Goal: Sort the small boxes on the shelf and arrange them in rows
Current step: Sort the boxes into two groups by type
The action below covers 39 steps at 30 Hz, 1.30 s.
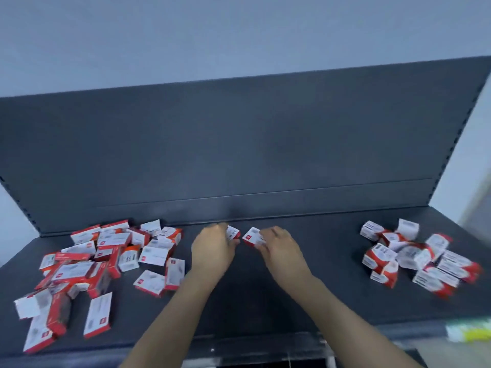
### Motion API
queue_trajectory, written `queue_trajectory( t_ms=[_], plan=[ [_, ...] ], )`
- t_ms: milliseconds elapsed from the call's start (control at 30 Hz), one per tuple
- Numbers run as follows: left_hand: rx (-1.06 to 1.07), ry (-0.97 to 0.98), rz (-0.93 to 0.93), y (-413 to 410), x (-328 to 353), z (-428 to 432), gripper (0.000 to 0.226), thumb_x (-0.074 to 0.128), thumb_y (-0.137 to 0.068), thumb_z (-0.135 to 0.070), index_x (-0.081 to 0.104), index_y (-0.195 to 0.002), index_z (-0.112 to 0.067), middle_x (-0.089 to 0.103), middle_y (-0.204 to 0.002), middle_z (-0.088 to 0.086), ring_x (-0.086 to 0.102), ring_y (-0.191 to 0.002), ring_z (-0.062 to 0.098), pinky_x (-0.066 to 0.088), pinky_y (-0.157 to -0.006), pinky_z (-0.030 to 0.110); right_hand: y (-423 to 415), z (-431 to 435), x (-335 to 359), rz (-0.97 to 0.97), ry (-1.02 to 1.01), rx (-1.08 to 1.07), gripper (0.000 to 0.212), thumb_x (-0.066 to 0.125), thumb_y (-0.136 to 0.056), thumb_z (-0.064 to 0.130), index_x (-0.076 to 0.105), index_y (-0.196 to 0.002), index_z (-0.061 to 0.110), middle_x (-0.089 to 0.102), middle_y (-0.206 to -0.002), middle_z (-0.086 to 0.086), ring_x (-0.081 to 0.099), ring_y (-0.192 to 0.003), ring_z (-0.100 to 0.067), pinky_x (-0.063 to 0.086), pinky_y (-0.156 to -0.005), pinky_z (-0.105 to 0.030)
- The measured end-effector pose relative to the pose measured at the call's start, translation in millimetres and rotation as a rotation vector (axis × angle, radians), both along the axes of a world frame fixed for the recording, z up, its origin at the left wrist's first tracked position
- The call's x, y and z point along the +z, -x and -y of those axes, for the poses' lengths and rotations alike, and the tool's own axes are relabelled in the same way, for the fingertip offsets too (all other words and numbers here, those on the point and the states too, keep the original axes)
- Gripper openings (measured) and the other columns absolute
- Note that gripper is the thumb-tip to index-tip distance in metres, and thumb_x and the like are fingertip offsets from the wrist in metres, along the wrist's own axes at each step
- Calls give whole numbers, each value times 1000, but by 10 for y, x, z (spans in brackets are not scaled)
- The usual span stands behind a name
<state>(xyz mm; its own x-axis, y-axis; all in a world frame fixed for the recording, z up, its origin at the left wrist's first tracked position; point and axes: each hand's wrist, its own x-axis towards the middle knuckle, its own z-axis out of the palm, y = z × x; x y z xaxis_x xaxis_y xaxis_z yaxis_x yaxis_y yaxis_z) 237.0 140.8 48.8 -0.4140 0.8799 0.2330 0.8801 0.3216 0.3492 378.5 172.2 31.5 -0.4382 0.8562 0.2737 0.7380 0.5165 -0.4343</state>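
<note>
Two heaps of small red-and-white boxes on a dark shelf (252, 309), one at each end, with both hands working between them.

Left pile (101, 264): the larger one. Boxes jumbled, many overlapping, some flat, some on edge; a few loose ones lie at its near and right fringes. Print unreadable.

Left hand (212, 248): mid-shelf, close to where the shelf meets the upright back panel (239, 144). Grip narrow, fingers curled round the left box (233, 232), which shows past the fingertips, white face with dark print toward the camera.

Right box (252, 236): just beside the left box, a small gap between them, tilted, a red mark on its white face. Cannot tell whether either box touches the shelf.

Right hand (281, 251): grip narrow, fingertips pinching the right box from its right side.

Right pile (414, 256): smaller, well apart from the hands, boxes heaped loosely. Edges blurred.

Front edge, far right: a pale yellow-green label strip (467, 332), too blurred to read. Plain grey wall (186, 35) above the back panel.
</note>
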Motion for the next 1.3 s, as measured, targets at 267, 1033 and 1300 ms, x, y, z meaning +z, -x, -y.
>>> queue_trajectory(
  t_ms=[267,1033,1300],
  plan=[
    [-135,60,6,-1150,-309,-169,17,57,-89,-26,61,-96,-11,64,-101,5,59,-91,23,41,-69,29,-1090,-85,-273,63,40,-71,27,42,-97,14,53,-120,4,53,-123,-12,48,-113,-26,38,-87,-27],
    [-210,147,-126,-1184,-306,-33,69,32,-99,-44,13,-148,1,18,-156,16,13,-146,26,-4,-118,40,-1038,-104,-276,131,22,-77,63,46,-95,40,32,-142,1,38,-147,-16,33,-138,-26,31,-111,-33],
    [-20,76,-195,-642,71,120,70,25,-100,-45,3,-148,0,4,-158,14,-1,-147,24,-6,-120,37,-411,-141,164,47,-95,65,64,45,-96,36,25,-145,1,29,-152,-15,24,-143,-26,23,-115,-34]
  ],
)
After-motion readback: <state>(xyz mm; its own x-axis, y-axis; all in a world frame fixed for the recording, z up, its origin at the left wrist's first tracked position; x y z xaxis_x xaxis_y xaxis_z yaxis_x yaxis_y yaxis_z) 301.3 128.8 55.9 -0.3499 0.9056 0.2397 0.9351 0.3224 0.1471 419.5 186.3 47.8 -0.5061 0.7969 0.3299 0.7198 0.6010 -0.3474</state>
